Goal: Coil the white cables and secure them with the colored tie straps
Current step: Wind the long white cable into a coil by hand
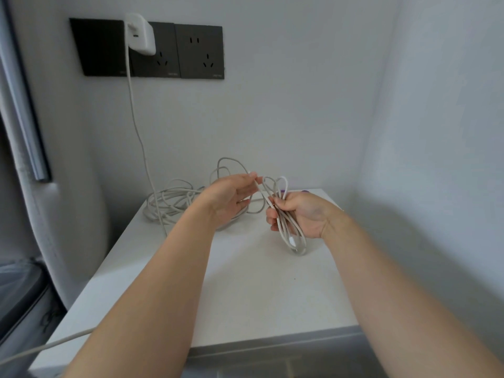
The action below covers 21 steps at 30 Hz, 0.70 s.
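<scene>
My right hand (301,214) grips a small coil of white cable (293,236) by its middle, loops sticking out above and below the fist. My left hand (231,196) is raised beside it, its fingertips pinching the cable's loose end near the top of the coil. Behind my hands, a loose heap of white cable (177,203) lies on the white tabletop (245,290). Purple tie straps (305,191) peek out at the table's back edge, mostly hidden by my right hand.
A white charger (140,34) sits plugged into dark wall sockets (199,51); its cable (136,124) hangs down to the heap. Another cable strand (49,347) runs off the table's front left. Walls close in behind and on the right.
</scene>
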### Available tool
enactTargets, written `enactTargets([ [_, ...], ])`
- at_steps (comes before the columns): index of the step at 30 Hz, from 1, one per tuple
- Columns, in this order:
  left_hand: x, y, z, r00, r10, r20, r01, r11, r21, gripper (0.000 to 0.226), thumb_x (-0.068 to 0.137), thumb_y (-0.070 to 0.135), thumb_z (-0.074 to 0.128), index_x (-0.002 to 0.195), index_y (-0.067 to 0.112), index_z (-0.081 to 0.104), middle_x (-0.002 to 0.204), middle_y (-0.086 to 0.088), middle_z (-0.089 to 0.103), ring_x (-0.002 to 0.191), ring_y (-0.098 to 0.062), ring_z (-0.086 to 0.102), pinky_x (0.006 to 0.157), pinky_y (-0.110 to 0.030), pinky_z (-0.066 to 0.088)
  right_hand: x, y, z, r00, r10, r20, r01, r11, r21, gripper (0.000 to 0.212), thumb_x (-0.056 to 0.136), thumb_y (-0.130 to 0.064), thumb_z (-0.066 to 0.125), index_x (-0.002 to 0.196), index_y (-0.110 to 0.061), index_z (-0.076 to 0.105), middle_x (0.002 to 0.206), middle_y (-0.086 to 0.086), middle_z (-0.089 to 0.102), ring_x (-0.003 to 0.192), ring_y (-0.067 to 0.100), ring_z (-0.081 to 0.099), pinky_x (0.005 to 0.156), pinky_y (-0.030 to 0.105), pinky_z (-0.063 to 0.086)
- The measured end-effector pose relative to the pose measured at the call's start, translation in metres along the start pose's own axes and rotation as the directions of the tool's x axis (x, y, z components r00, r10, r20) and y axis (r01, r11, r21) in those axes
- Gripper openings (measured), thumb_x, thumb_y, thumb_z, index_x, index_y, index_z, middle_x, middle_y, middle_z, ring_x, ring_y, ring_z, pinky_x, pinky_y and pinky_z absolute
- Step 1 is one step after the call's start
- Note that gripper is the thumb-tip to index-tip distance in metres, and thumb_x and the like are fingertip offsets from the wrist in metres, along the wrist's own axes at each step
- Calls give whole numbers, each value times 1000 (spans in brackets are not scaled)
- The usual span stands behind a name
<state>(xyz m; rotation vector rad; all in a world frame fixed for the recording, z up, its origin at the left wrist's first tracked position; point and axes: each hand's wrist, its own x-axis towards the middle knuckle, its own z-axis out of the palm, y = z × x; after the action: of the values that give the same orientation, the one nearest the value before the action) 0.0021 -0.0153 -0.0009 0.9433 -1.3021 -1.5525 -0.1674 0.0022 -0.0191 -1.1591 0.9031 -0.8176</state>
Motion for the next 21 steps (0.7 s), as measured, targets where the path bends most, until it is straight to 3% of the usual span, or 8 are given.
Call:
enactTargets([
  [8, 1, -2, -1, 998, 67, -8, -67, 998, -4, 9, 92, 10, 53, 91, 14, 61, 106, 3, 66, 103, -12, 57, 99, -31, 37, -4, -1, 5, 999, -22, 41, 19, 998, 55, 28, 101, -10, 32, 80, -11, 50, 56, 0, 51, 50, 13, 55, 60, 28, 55],
  [12, -1, -2, 3, 991, 124, -44, -127, 990, -64, 12, 89, 9, 57, 96, 10, 66, 102, 0, 68, 93, -12, 63, 84, -25, 48, -6, -3, 5, 997, -30, 66, 22, 993, 112, 25, 100, -12, 30, 85, -10, 50, 56, -2, 45, 43, 9, 45, 50, 22, 47],
  [16, -4, -3, 7, 988, 146, -43, -150, 984, -92, 13, 89, 8, 56, 95, 11, 68, 94, -4, 70, 87, -15, 65, 80, -25, 50, -5, -2, 6, 995, -37, 96, 26, 993, 114, 27, 100, -11, 28, 88, -7, 52, 54, -3, 41, 40, 7, 36, 44, 19, 35],
  [21, -5, -3, 10, 992, 127, 25, -124, 987, -105, 17, 92, 5, 50, 99, 8, 65, 92, -4, 69, 73, -13, 66, 71, -23, 52, -7, -1, 6, 987, -26, 161, 17, 998, 55, 28, 99, -10, 25, 90, -6, 51, 56, -2, 39, 42, 7, 34, 43, 21, 33],
])
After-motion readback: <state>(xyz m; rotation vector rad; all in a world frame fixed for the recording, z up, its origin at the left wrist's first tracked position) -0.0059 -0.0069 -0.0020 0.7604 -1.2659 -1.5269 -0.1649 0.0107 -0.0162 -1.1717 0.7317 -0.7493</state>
